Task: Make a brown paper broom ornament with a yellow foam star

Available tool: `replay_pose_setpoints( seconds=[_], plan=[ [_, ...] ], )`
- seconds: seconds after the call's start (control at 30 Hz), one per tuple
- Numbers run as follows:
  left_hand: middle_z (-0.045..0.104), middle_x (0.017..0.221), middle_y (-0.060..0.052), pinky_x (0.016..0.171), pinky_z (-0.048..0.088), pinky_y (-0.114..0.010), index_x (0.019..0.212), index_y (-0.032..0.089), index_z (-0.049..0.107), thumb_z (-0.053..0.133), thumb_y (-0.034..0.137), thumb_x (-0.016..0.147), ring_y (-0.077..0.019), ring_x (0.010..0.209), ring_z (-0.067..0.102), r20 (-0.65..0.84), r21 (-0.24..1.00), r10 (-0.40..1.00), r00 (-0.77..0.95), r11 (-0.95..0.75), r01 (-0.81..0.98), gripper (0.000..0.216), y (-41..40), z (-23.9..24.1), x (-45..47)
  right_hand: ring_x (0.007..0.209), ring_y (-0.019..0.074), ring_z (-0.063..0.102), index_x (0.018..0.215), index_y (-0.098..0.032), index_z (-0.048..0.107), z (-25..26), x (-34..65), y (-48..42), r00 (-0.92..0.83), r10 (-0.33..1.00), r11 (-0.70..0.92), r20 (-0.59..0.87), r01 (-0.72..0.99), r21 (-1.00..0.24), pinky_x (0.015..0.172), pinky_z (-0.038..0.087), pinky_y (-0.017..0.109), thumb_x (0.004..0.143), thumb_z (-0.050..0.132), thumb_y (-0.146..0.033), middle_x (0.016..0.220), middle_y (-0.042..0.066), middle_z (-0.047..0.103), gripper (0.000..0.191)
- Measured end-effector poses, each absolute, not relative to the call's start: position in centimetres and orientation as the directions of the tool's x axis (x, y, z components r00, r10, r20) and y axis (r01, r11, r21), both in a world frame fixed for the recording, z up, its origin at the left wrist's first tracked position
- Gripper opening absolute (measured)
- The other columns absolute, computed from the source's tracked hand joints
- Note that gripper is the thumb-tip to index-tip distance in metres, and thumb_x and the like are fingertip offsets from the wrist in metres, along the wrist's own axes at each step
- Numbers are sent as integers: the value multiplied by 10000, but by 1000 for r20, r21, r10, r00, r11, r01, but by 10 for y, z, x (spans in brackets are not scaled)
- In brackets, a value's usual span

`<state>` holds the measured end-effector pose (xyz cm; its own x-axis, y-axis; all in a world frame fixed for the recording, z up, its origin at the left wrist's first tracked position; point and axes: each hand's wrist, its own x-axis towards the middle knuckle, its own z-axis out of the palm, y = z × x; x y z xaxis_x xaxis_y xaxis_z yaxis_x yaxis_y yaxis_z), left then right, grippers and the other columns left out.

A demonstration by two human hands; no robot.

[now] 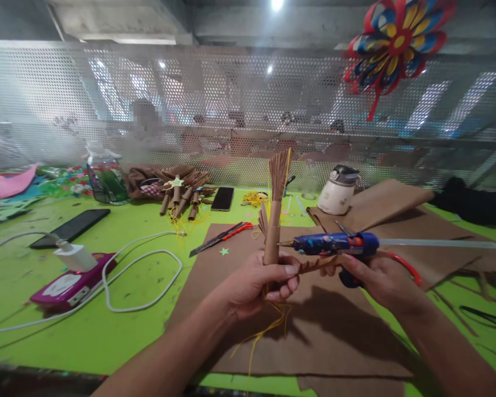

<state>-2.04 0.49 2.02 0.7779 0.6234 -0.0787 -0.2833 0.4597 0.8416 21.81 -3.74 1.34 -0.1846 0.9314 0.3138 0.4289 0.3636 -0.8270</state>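
Observation:
Upright in my left hand is a small broom of rolled brown paper, its fringed end pointing up and yellow threads running along it. My left fingers are closed around its lower part, and loose yellow thread dangles below. In my right hand is a blue glue gun, lying sideways with its nozzle close to the paper roll; a clear glue stick sticks out behind. A narrow brown paper strip stretches between both hands under the gun.
Brown paper covers the green table beneath my hands. A box cutter lies on its far left. Phones, finished paper brooms, a white bottle and a purple power strip with a white cable surround it.

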Motion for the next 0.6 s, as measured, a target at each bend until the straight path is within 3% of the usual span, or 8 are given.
replay_pose_setpoints(
  seconds=[0.6],
  plan=[
    [561,604,-25,368,197,-147,787,85,582,701,199,713,-25,436,424,-92,850,623,777,456,-264,181,5,22,-19,602,158,558,678,-170,626,25,209,-43,-197,911,412,363,465,-784,593,454,270,902,453,-461,666,53,639,406]
  ],
)
